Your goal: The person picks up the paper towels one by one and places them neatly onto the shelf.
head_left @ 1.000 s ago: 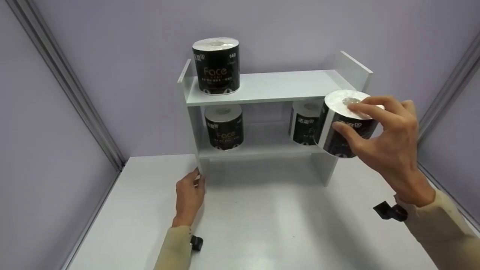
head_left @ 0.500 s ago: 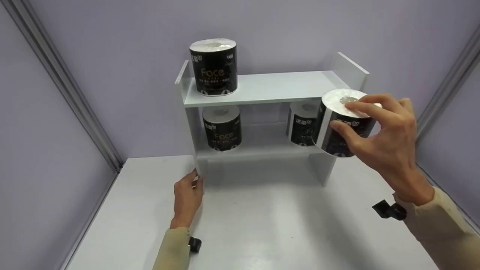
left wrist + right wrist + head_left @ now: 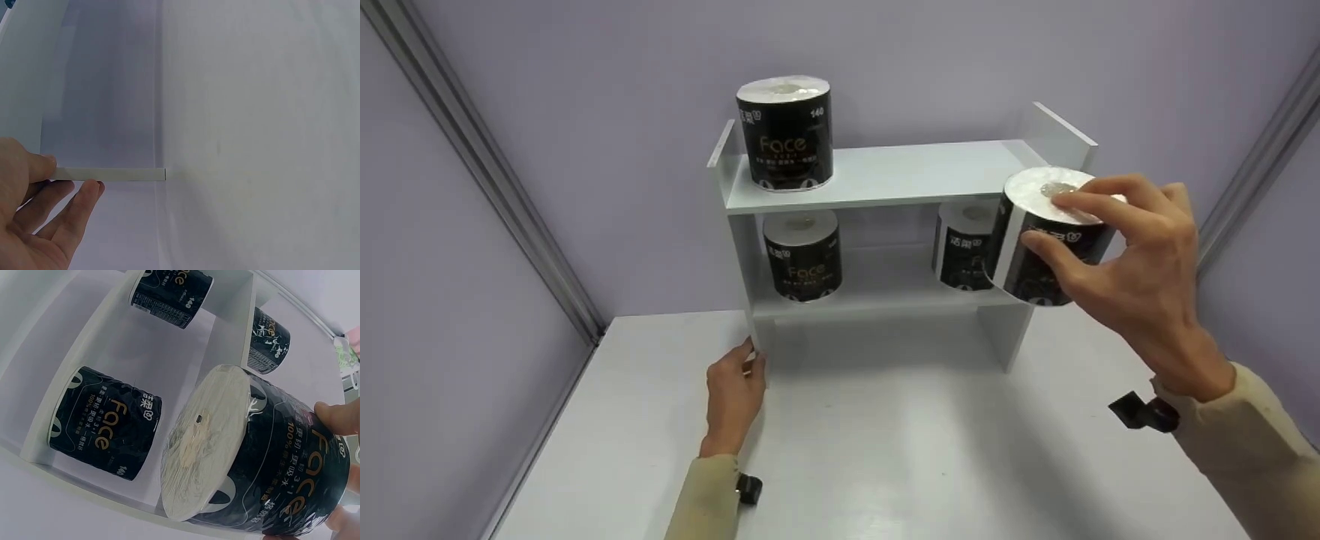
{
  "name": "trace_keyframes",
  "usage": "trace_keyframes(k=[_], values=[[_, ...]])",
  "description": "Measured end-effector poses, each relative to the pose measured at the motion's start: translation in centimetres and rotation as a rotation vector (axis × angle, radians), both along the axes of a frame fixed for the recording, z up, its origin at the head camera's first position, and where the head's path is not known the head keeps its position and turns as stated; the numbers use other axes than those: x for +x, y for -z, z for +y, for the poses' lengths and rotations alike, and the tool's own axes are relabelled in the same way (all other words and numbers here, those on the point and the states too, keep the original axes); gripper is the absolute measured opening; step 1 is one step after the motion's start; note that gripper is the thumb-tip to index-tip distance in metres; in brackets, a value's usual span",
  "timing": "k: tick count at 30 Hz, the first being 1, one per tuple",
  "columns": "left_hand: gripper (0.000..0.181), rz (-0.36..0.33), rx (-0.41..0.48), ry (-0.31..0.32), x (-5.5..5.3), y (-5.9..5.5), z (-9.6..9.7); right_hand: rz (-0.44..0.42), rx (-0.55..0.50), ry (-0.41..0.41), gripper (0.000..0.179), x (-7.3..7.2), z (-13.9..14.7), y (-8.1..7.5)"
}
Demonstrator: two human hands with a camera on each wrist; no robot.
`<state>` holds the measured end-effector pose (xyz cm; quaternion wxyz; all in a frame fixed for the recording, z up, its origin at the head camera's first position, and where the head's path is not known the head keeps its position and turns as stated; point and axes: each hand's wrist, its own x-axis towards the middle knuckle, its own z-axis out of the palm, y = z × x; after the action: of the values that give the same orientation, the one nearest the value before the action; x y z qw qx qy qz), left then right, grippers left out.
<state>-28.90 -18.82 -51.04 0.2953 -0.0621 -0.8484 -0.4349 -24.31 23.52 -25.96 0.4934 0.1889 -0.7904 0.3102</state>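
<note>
My right hand [image 3: 1144, 259] grips a black-wrapped toilet paper roll [image 3: 1035, 274], thumb on its side and fingers at the white top. It is held in front of the right end of a white two-tier shelf [image 3: 930, 171], overlapping another roll [image 3: 964, 251] on the lower tier. In the right wrist view the held roll [image 3: 264, 461] shows its plastic-wrapped white end. With thumb and fingers, my left hand [image 3: 733, 394] pinches the lower front edge of the shelf's left side panel [image 3: 112, 174]. One roll [image 3: 785, 142] stands upright at the upper tier's left end.
Below that, a roll [image 3: 804, 262] stands at the left of the lower tier. The shelf sits on a white table [image 3: 870, 450] against a pale wall [image 3: 930, 67]. Metal-framed partitions [image 3: 457, 300] close in both sides.
My right hand has raised the held roll slightly over the last half second. The left hand keeps its hold on the panel, and the other rolls stay put.
</note>
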Motion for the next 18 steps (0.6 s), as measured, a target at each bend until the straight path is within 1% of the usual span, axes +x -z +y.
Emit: trace_keyframes(k=[6,13,18], values=[[0.033,-0.001,0.001,-0.012,0.1,0.0,0.0,-0.012,0.030,0.002,0.040,0.2,-0.1,-0.6],[0.032,-0.014,-0.003,-0.021,0.0,0.0,0.1,-0.015,0.002,0.016,0.041,0.3,-0.3,-1.1],[0.031,-0.008,0.001,-0.018,-0.1,-0.1,0.1,-0.004,0.010,0.012,0.040,0.3,-0.2,-1.7]])
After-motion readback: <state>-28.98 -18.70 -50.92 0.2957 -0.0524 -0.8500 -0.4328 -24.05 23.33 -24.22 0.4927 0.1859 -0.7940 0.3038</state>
